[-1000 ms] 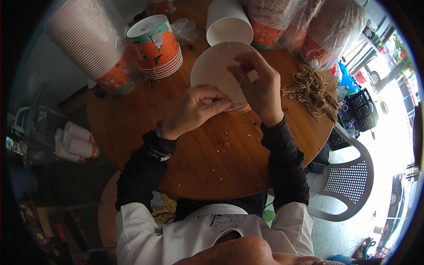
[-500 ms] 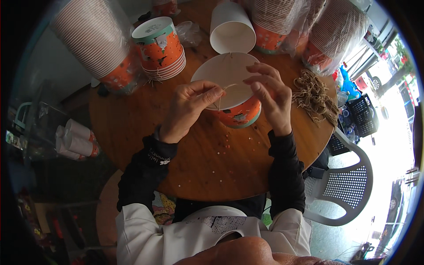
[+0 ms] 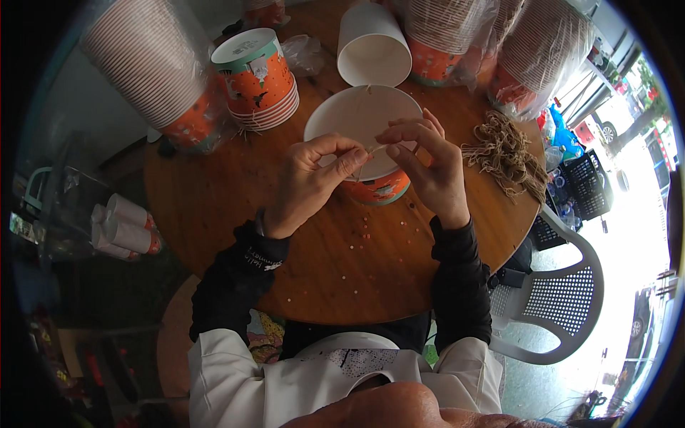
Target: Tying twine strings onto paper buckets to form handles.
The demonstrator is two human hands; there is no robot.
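Observation:
A wide paper bucket (image 3: 377,194), orange with a green band and white inside, stands on the table in front of me, its mouth tilted toward me. A thin piece of tan twine (image 3: 361,170) hangs at its near rim. My left hand (image 3: 314,171) pinches this twine between thumb and forefinger, just over the rim. Close beside it, my right hand (image 3: 432,171) has its thumb and forefinger bent together at the twine's other end. The fine strand between the fingertips is hard to make out. A small bit of twine also shows at the bucket's far rim.
Loose tan twine (image 3: 506,153) lies in a heap on the round wooden table (image 3: 314,285) at right. A white bucket (image 3: 374,57) rests on its side behind. Nested orange buckets (image 3: 257,78) and tall plastic-wrapped stacks (image 3: 146,64) stand around. A grey chair (image 3: 564,299) is at right.
My right hand has come left and down to the twine, its fingers closing from a spread pose. My left hand has shifted slightly right, still pinching. The bucket has moved slightly left.

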